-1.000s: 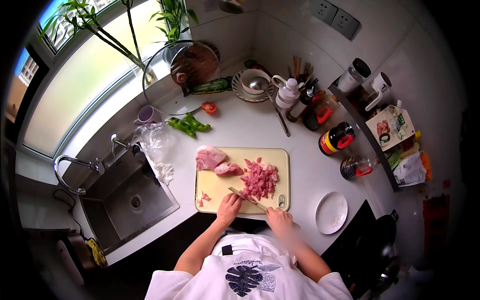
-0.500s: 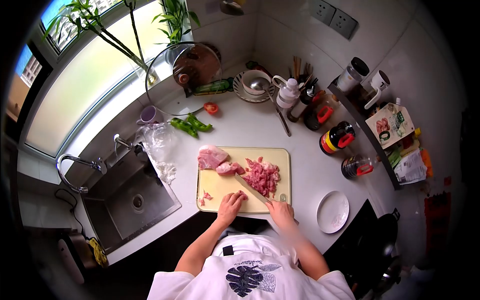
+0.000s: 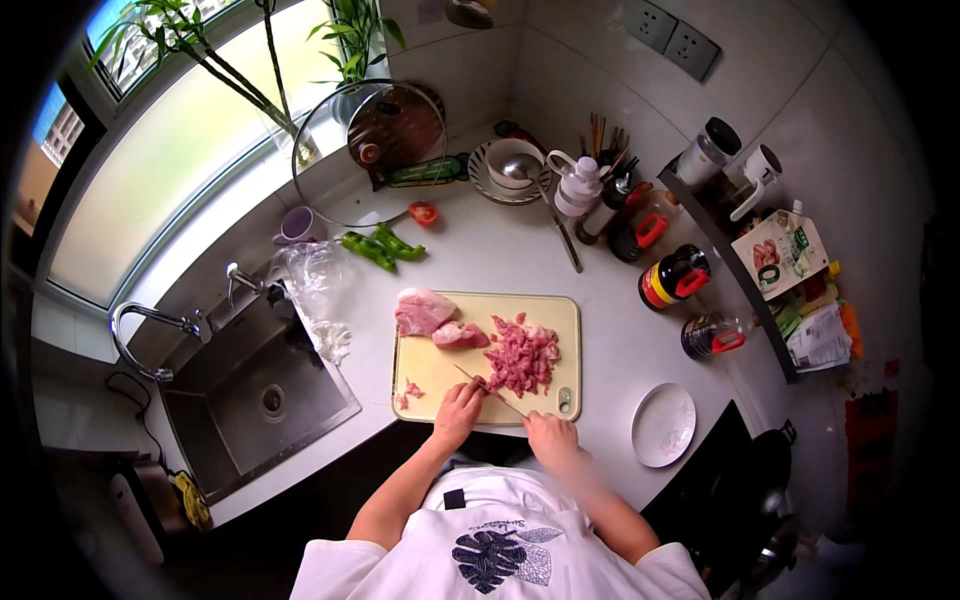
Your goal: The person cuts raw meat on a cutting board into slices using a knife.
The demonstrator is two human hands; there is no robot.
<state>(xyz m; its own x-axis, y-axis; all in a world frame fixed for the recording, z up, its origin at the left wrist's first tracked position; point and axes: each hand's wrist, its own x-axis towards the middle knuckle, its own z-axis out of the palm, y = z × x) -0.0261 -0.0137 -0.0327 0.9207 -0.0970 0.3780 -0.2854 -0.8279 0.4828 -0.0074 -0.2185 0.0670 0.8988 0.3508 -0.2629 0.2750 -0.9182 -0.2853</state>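
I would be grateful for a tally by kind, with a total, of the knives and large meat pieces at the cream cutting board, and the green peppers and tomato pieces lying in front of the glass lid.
Knife: 1
Large meat pieces: 2
Green peppers: 2
Tomato piece: 1
Total: 6

Bright window, curved edges, lower right perhaps too dim

left hand curled — right hand clenched, close by
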